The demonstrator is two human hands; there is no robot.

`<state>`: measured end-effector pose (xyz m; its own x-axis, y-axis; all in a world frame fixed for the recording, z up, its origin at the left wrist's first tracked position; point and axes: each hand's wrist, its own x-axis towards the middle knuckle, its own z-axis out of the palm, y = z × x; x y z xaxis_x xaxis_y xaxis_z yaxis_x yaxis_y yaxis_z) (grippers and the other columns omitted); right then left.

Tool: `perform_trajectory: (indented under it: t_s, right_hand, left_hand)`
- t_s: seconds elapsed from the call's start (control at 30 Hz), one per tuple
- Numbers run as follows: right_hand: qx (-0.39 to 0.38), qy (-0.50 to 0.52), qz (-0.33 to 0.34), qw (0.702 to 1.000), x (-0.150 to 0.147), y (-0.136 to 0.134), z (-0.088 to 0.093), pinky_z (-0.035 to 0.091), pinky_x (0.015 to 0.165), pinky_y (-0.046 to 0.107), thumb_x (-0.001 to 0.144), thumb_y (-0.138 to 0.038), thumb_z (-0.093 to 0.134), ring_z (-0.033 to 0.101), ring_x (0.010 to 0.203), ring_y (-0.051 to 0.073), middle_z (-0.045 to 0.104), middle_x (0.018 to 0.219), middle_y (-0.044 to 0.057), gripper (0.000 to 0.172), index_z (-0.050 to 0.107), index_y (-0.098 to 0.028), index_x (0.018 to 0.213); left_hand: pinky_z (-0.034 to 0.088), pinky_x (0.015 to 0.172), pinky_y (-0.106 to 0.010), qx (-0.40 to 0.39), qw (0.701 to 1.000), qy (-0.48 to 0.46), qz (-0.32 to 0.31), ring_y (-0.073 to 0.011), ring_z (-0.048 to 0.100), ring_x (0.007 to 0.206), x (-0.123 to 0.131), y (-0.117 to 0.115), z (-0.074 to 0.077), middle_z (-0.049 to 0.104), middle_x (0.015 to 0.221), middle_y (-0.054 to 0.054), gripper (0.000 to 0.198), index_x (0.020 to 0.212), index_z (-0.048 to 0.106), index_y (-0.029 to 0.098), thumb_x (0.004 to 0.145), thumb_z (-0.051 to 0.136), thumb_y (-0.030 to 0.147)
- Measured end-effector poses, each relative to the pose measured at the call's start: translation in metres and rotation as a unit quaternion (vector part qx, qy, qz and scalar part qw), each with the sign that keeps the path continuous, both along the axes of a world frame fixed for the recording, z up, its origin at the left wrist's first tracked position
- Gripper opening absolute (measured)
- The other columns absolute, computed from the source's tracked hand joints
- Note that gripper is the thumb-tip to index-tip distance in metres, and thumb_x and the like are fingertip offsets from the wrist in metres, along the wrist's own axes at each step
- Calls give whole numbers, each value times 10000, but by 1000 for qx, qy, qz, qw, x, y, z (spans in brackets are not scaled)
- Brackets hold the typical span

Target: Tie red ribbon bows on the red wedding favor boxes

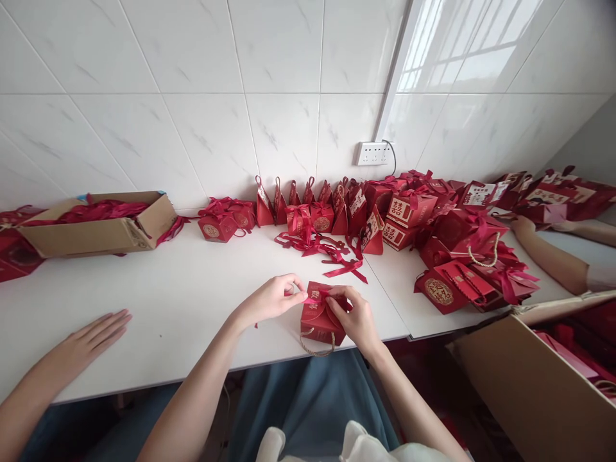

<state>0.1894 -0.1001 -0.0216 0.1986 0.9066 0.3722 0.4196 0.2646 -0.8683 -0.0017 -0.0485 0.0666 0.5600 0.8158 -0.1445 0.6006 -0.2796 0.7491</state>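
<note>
A small red gift box (321, 328) with gold lettering and a twisted cord handle (317, 352) sits at the table's front edge, right before me. Across its top runs a red ribbon (316, 298). From the left, my left hand (273, 297) pinches one part of the ribbon between thumb and fingertips. My right hand (355, 316) is closed on the ribbon over the box's right side, its fingers bent down against the top. Whether the ribbon is knotted is hard to make out.
Loose red ribbons (344, 253) lie beyond the box. Finished-looking red boxes (308, 208) line the wall, with more piled (457, 256) at right. A cardboard box of ribbons (96, 234) stands left. Another person's hand (99, 337) rests at left; another's arm (548, 250) reaches in at right.
</note>
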Motion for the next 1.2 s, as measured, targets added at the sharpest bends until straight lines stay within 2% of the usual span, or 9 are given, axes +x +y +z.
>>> perform_trajectory:
  t_s: [0.07, 0.27, 0.4, 0.53, 0.7, 0.8, 0.93, 1.07, 1.2]
  right_hand:
    - [-1, -1, 1, 1000, 0, 0, 0, 479, 749, 382, 796, -312, 559, 616, 816, 216, 689, 897, 60, 112, 620, -219, 806]
    - [1, -7, 4, 1000, -1, 1, 0, 478, 731, 371, 800, -309, 555, 613, 795, 209, 686, 878, 52, 112, 626, -222, 802]
    - [4, -9, 2, 1000, -1, 1, 1, 477, 751, 377, 800, -300, 555, 616, 818, 213, 689, 884, 50, 106, 628, -224, 807]
    - [5, -7, 1, 1000, -2, 1, 4, 476, 753, 379, 799, -294, 552, 619, 796, 212, 695, 853, 49, 110, 632, -221, 787]
    - [-3, -12, 12, 1000, -2, 2, 6, 478, 744, 374, 815, -301, 535, 615, 808, 217, 701, 867, 56, 147, 659, -223, 827]
    - [-4, -16, 15, 1000, -1, 2, 7, 480, 743, 367, 817, -297, 531, 615, 815, 216, 703, 864, 53, 150, 661, -223, 824]
    - [3, -19, 12, 1000, -1, 2, 6, 481, 740, 358, 808, -289, 534, 621, 797, 207, 704, 859, 52, 143, 660, -219, 811]
    - [-4, -19, 10, 1000, -2, 2, 6, 479, 744, 369, 806, -297, 532, 621, 803, 212, 702, 860, 51, 144, 655, -222, 796]
    - [-4, -19, 9, 1000, -2, 3, 6, 474, 751, 376, 801, -294, 538, 618, 806, 216, 697, 846, 50, 134, 652, -226, 787]
  left_hand:
    - [332, 552, -239, 9, 1000, -3, -11, -116, 401, 522, 1, -1, 4, 549, 619, 40, 260, 912, 594, 248, 814, 450, 440]
    - [374, 579, -255, 16, 999, 48, -19, -154, 514, 610, 1, 0, 4, 643, 753, 7, 269, 824, 626, 240, 795, 485, 467]
    - [338, 519, -272, 36, 991, 125, -8, -144, 452, 519, 2, 1, 0, 566, 613, 6, 310, 651, 562, 204, 809, 454, 449]
    - [387, 595, -274, 88, 992, 78, -35, -159, 505, 626, 9, 1, 5, 592, 720, 6, 249, 709, 559, 220, 836, 428, 390]
    - [415, 693, -265, 126, 984, 62, -106, -175, 565, 778, 25, 4, 18, 609, 883, -17, 224, 751, 588, 216, 845, 418, 328]
    - [394, 602, -246, 115, 984, 84, -110, -154, 548, 662, 30, 6, 26, 602, 757, 2, 223, 760, 589, 213, 838, 438, 359]
    - [322, 496, -241, 110, 985, 94, -89, -133, 453, 495, 26, 5, 33, 558, 601, 39, 191, 894, 601, 241, 822, 462, 351]
    - [352, 547, -244, 107, 980, 111, -123, -162, 539, 610, 17, 5, 32, 659, 772, 18, 176, 877, 632, 266, 728, 546, 227]
    - [385, 644, -270, 115, 980, 108, -121, -197, 592, 767, 15, 4, 30, 683, 856, 1, 170, 775, 649, 267, 764, 490, 209]
